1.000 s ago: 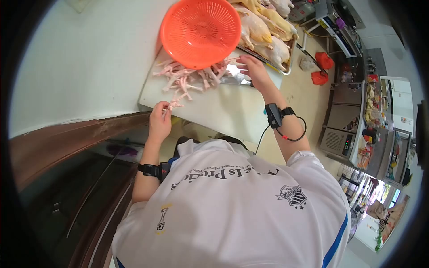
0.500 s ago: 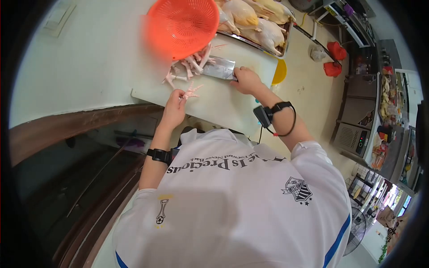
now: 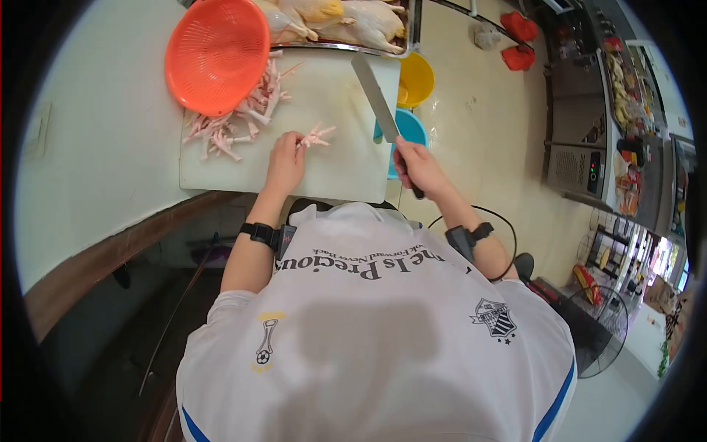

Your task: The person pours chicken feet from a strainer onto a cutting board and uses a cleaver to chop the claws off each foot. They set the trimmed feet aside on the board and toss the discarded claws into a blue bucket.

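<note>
My left hand pinches a chicken foot by its leg end, over the white cutting board; its toes spread to the right. Wrapped round the handle of a cleaver is my right hand, at the board's right edge. The blade is raised and points up and to the left, away from the foot. A pile of chicken feet lies on the board's left part, partly beneath a tilted orange colander.
A metal tray of plucked whole birds stands beyond the board. Yellow and blue basins are below the board's right side. Red bags lie on the floor farther right.
My right hand has lifted the cleaver off the pile and moved it right, turning the blade upward. My left hand still holds the foot. The view has shifted, showing more of the pile and basins.
</note>
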Demonstrator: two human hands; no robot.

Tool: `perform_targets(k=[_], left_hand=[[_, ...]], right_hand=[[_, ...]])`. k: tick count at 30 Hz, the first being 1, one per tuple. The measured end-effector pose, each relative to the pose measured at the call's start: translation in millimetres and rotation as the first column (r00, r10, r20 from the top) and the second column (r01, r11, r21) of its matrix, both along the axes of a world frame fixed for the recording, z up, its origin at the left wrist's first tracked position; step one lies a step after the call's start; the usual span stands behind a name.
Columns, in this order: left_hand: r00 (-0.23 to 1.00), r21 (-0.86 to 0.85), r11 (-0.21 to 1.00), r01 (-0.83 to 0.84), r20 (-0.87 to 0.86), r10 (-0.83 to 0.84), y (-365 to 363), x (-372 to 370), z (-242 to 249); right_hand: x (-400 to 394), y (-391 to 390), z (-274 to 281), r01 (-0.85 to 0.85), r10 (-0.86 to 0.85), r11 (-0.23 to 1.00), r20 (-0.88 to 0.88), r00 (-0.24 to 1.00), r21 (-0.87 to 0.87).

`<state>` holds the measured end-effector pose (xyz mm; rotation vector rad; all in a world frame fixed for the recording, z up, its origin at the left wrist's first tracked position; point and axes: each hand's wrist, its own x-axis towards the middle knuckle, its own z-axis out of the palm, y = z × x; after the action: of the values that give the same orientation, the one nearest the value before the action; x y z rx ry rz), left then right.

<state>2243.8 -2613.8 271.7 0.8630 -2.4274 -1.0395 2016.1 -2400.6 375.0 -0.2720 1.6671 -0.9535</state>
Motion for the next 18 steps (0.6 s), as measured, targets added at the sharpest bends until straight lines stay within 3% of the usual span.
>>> perform_targets(k=[1,2,5,10,12,18], left_hand=[[1.000,0.010,1.000,0.015,0.001,-0.015,0.2,-2.8,-4.1],[0.999,-0.065,0.997,0.029,0.034,-0.027,-0.4,-2.9,-6.7],[0.996,-0.154,0.987,0.040,0.086,-0.027,-3.9,6.3,-6.0],[0.988,-0.189,0.979,0.077,0.148,-0.049,-7.3,28.9,0.7],[0.997,-0.169,0.983,0.077,0.041,-0.071,-7.0,33.4,-6.0],[0.995,-0.195,0.975,0.103,0.037,-0.098,-11.5,28.5,0.9]], right_hand=[[12.9,2.0,-10.1,0.133,-0.121,0.986,0.117,0.986,-0.103],[22.5,1.1,-18.3,0.155,-0.141,0.979,0.104,0.985,-0.136],[44.1,-9.1,-34.0,0.247,-0.228,0.964,0.168,0.959,-0.102],[85.4,-35.0,-50.0,0.301,-0.276,0.944,0.179,0.945,-0.136],[95.1,-46.9,-55.8,0.285,-0.265,0.945,0.138,0.954,-0.159],[105.6,-69.9,-49.5,0.306,-0.302,0.934,0.048,0.952,-0.183]])
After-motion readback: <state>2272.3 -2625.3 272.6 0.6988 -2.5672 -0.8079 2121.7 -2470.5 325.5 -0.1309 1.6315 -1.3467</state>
